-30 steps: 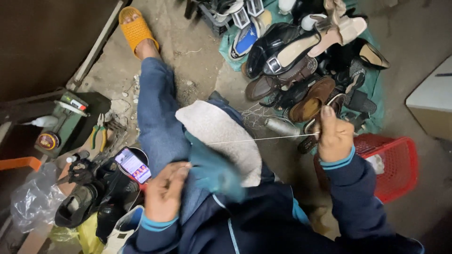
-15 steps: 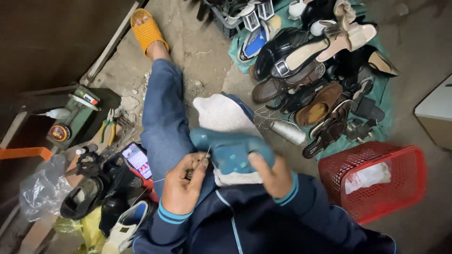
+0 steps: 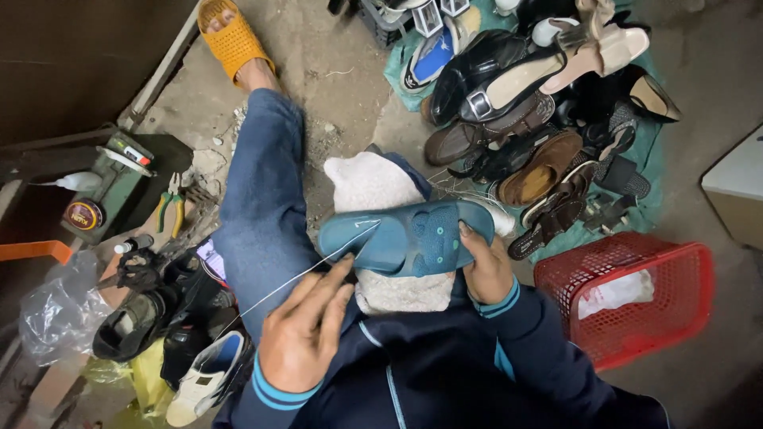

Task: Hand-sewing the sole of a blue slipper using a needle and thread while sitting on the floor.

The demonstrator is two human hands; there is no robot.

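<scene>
Centre frame: right hand (image 3: 486,274) grips a teal slipper (image 3: 409,237) on a white cloth (image 3: 373,184). Left hand (image 3: 306,334) pinches a white thread (image 3: 294,280). Red basket (image 3: 636,306) lower right; round yellow-labelled tin (image 3: 83,214) at left.

One blue slipper (image 3: 413,237), one white cloth (image 3: 381,191), one thread (image 3: 302,274), two hands (left (image 3: 306,334), right (image 3: 486,266)), one orange sandal (image 3: 230,36), one red basket (image 3: 675,262), one pair of pliers (image 3: 171,208), and one pile of assorted shoes (image 3: 540,119).
</scene>
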